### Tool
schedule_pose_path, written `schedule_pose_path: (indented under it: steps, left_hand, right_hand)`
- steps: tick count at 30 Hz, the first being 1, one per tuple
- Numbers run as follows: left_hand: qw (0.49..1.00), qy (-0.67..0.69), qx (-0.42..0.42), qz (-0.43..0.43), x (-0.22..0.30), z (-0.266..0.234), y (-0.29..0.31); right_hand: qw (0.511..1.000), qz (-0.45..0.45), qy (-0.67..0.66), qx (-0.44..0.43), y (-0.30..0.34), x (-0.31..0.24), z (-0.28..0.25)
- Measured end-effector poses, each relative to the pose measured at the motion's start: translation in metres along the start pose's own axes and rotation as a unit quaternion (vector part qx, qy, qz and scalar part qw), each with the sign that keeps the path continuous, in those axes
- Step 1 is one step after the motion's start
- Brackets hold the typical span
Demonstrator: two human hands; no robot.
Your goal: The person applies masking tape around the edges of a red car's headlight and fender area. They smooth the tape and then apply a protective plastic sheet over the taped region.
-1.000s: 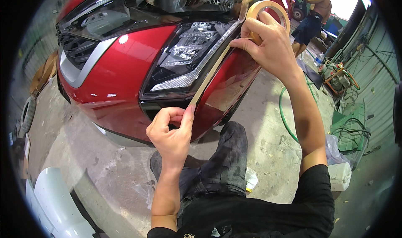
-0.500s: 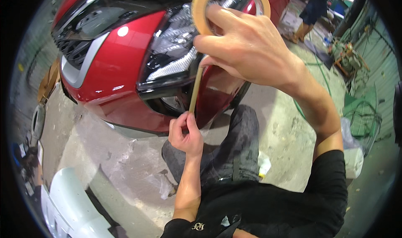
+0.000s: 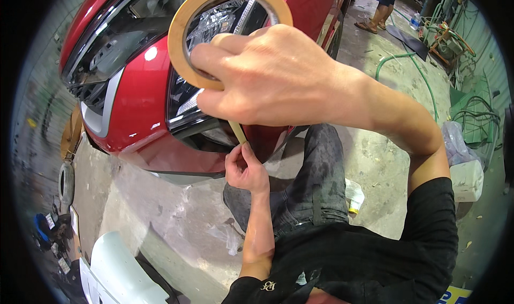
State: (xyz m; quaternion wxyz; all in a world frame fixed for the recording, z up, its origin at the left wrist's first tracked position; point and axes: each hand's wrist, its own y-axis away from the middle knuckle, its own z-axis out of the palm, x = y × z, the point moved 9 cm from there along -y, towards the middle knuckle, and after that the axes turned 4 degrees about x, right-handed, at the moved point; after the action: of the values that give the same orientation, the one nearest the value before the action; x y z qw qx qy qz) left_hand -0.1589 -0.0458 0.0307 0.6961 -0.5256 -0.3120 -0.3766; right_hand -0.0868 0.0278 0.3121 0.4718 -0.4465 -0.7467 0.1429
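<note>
High in the view, my right hand (image 3: 267,76) is closed on a roll of yellow masking tape (image 3: 178,42), with fingers through its core. A narrow tape strip (image 3: 236,131) runs down from beneath that hand. My left hand (image 3: 249,170) pinches the strip's lower end between thumb and fingertips. Behind both hands is the front corner of a red car (image 3: 136,95). The roll and my right hand cover much of its headlight (image 3: 178,103). Whether the strip touches the bodywork I cannot tell.
My bent knee (image 3: 324,159) is close to the bumper. A pale body panel (image 3: 115,266) lies at lower left, a tyre (image 3: 66,183) at far left. Behind, a green hose (image 3: 423,82) crosses the floor near another person's legs (image 3: 383,15). A white jug (image 3: 467,182) stands at right.
My right hand has swung left with the tape roll and now looks larger, covering more of the headlight. My left hand keeps its pinch on the strip. The whole view has shifted slightly.
</note>
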Motion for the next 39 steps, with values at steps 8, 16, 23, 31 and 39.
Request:
schedule_pose_path:
  steps: [8, 16, 23, 31, 39]
  left_hand:
    - [0.999, 0.023, 0.008, -0.033, -0.007, 0.000, 0.000]
    - [1.000, 0.001, -0.017, -0.003, -0.007, -0.001, -0.002]
    - [0.999, 0.020, -0.037, 0.003, -0.012, -0.002, -0.003]
    - [0.998, -0.005, -0.051, 0.025, -0.006, 0.000, -0.004]
    - [0.997, -0.022, -0.064, 0.044, -0.009, 0.001, -0.003]
  right_hand:
    - [1.000, -0.003, 0.006, -0.008, -0.001, -0.002, 0.008]
    - [1.000, 0.006, -0.003, -0.011, 0.001, 0.000, 0.004]
    - [0.999, 0.017, -0.006, -0.031, 0.001, 0.000, 0.005]
    - [0.999, 0.024, -0.020, -0.041, 0.002, 0.002, 0.008]
    - [0.999, 0.025, -0.017, -0.033, 0.003, 0.002, 0.007]
